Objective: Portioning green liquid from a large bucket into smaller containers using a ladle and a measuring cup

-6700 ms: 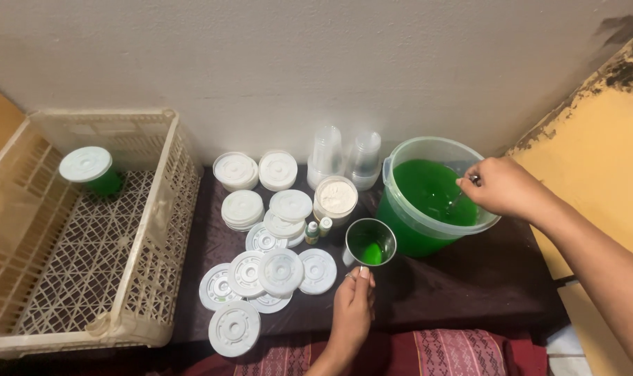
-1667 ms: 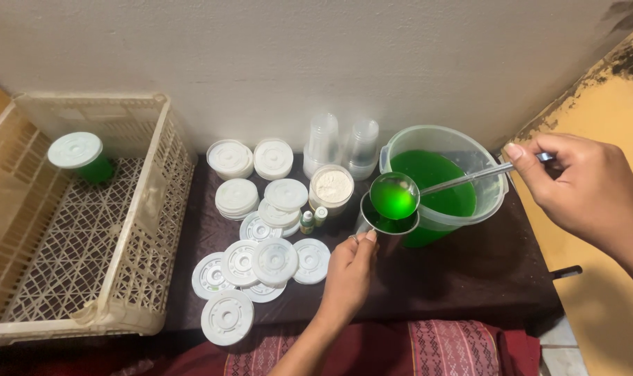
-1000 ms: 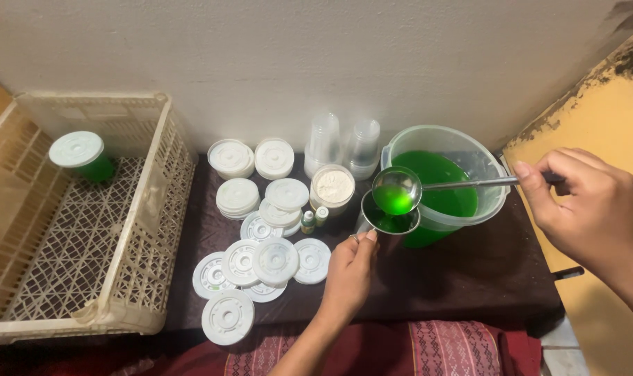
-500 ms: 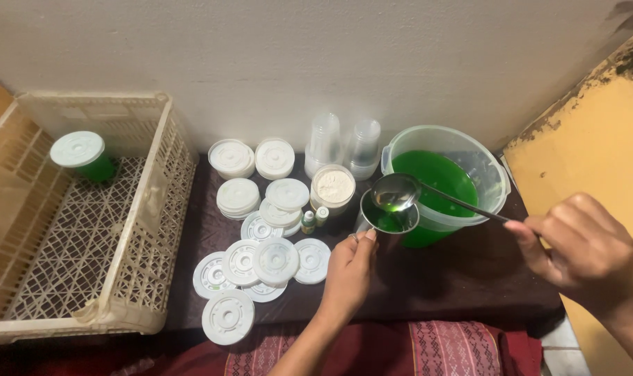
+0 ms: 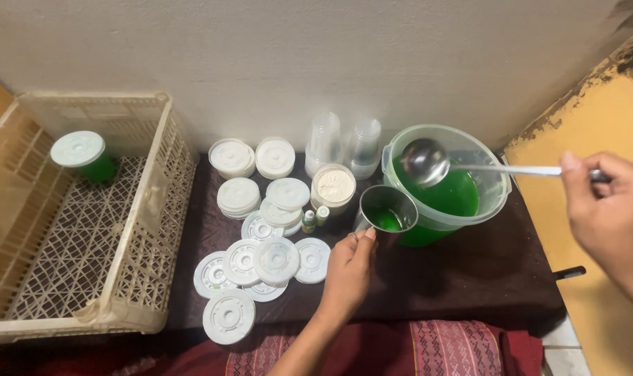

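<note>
While the pale lattice crate fills the left side on the dark table, we see that it holds just one sealed cup of green liquid in its far corner. Next in size, the clear bucket of green liquid stands at the back right of the table, against the wall. Our right hand is clenched around the handle end of a metal ladle, whose bowl hangs above the bucket's near-left rim, turned partly on its side. Just beside the bucket, touching its left wall as far as we can tell, stands a clear cup with a little green liquid at the bottom; our left hand grasps it from below, thumb up against its side. Behind and to the left rise two stacks of empty clear cups, with a round tub of pale powder in front of them. White lids lie scattered and overlapping across the table between the crate and the cup, some in short stacks near the wall. Smallest of all, two little bottles stand just in front of the powder tub.
</note>
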